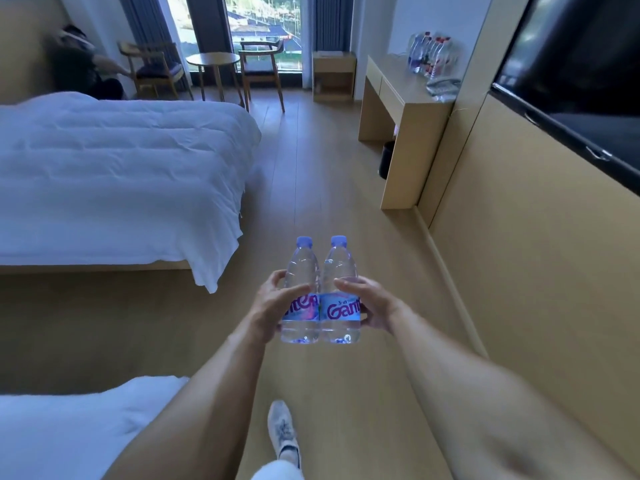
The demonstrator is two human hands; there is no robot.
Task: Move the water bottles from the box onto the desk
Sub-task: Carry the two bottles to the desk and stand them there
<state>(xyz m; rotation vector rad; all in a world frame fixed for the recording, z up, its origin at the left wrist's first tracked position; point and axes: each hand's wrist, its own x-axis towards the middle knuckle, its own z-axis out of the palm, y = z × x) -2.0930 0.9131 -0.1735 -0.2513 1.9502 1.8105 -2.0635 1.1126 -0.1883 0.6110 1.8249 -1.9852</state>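
Note:
Two clear water bottles with blue caps and blue labels are held upright, side by side and touching, in front of me over the floor. My left hand (273, 306) grips the left bottle (300, 271) around its middle. My right hand (369, 303) grips the right bottle (340, 268) the same way. The wooden desk (394, 95) stands far ahead on the right against the wall, with several water bottles (429, 53) standing on its back part. No box is in view.
A bed with a white duvet (114, 174) fills the left side, and another bed corner (69, 431) lies near left. A wall TV (581, 81) hangs on the right. A round table (213, 60), two chairs and a seated person (83, 64) are by the window. A black bin (387, 159) sits under the desk.

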